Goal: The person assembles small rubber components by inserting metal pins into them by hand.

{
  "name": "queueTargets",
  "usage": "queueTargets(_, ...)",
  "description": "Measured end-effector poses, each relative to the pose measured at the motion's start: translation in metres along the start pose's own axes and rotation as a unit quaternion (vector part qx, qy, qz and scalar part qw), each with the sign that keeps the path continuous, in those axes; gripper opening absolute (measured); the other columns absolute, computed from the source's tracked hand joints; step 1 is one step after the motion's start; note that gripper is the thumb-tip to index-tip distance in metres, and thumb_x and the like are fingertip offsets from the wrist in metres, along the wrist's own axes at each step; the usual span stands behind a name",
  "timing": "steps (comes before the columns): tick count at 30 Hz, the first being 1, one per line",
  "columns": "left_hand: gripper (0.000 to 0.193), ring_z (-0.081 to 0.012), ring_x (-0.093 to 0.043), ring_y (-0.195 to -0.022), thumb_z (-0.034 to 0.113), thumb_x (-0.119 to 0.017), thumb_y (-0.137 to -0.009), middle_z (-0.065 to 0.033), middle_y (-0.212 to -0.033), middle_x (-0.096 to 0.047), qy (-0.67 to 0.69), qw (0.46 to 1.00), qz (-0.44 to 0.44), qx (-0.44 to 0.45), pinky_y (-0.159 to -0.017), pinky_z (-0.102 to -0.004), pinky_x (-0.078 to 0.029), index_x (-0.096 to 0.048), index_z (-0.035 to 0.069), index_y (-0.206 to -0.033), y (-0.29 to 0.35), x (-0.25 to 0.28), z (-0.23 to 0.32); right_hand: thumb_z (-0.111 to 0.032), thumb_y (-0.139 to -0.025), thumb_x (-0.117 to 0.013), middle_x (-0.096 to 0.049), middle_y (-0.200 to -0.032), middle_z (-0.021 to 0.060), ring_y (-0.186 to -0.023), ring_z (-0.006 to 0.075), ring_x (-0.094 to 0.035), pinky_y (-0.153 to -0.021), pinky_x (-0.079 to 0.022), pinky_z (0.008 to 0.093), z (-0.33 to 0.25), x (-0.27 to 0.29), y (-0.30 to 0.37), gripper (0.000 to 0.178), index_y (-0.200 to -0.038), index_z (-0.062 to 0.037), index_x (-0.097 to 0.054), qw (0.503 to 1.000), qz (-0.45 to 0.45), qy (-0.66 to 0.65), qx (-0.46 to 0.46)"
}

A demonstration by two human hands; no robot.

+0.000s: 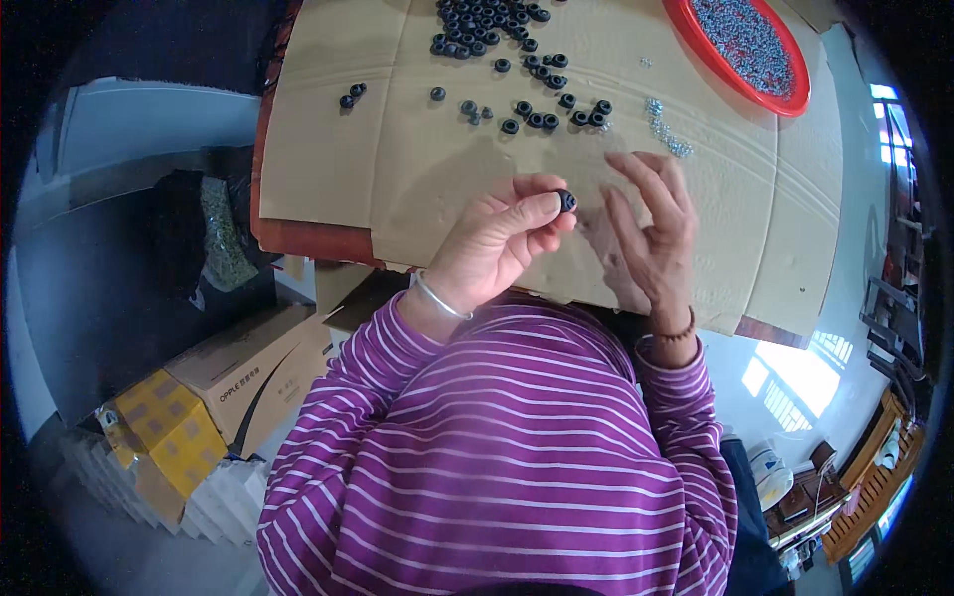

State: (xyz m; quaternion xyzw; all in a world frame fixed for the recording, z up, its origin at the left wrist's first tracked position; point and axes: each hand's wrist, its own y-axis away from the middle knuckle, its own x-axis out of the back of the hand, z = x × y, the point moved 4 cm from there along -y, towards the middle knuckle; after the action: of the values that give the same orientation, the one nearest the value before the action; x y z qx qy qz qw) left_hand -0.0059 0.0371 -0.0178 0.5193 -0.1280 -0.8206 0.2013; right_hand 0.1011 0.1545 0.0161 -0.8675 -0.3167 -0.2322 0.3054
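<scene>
Between thumb and fingers, my left hand (pixel 497 236) pinches a small round black part (pixel 567 201) with a ringed end facing right. To its right is my right hand (pixel 658 233), a little blurred, its fingers apart and nothing visible in them. Both hands are over the near part of a cardboard sheet (pixel 318 164) that covers the table. Beyond them, several loose black round parts (pixel 537 120) are scattered, and a larger pile of the same parts (pixel 477 22) lies at the far edge. Small shiny silvery pieces (pixel 668 129) lie in a short trail past my right hand.
A red round tray (pixel 790 106) full of small metallic pieces (pixel 745 45) stands at the far right of the table. On the floor to the left are a brown carton (pixel 260 370) and a yellow-taped box (pixel 171 422). A wooden bench (pixel 870 477) is at the lower right.
</scene>
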Motion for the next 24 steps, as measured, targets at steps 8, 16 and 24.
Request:
queueTargets(8,0.018,-0.0150,-0.062,-0.079,0.006,-0.059,-0.084,-0.0073,-0.088,-0.063,-0.038,0.999,0.003,-0.017,-0.063,-0.0232,-0.049,-0.058,0.002,-0.101,-0.003,0.000,-0.006,0.005,-0.068,-0.067,-0.059,-0.090,0.0107,-0.080,0.0170,-0.055,-0.068,-0.043,0.0262,-0.014,-0.001,0.013,0.021,-0.089,0.0015,-0.063,0.961,-0.054,-0.269,-0.047)
queueTargets(16,0.015,-0.0158,-0.063,-0.072,0.003,-0.059,-0.083,-0.0096,-0.085,-0.064,-0.070,0.997,-0.004,0.021,-0.062,-0.0237,-0.053,-0.059,0.002,-0.098,0.015,0.017,-0.021,0.010,-0.067,-0.063,-0.060,-0.080,0.0125,-0.073,0.0218,-0.058,-0.064,-0.045,0.0291,-0.026,-0.002,0.042,0.019,-0.084,0.0010,-0.061,0.988,-0.021,-0.150,0.007)
queueTargets(24,0.014,-0.0154,-0.062,-0.073,0.005,-0.061,-0.082,-0.0090,-0.084,-0.064,-0.185,0.983,0.004,-0.015,-0.064,-0.0246,-0.053,-0.060,0.001,-0.096,0.015,0.012,-0.016,0.010,-0.064,-0.064,-0.057,-0.076,0.0111,-0.068,0.0214,-0.057,-0.060,-0.044,0.0292,-0.020,-0.002,0.035,0.021,-0.082,0.0021,-0.055,0.986,-0.039,-0.157,0.038)
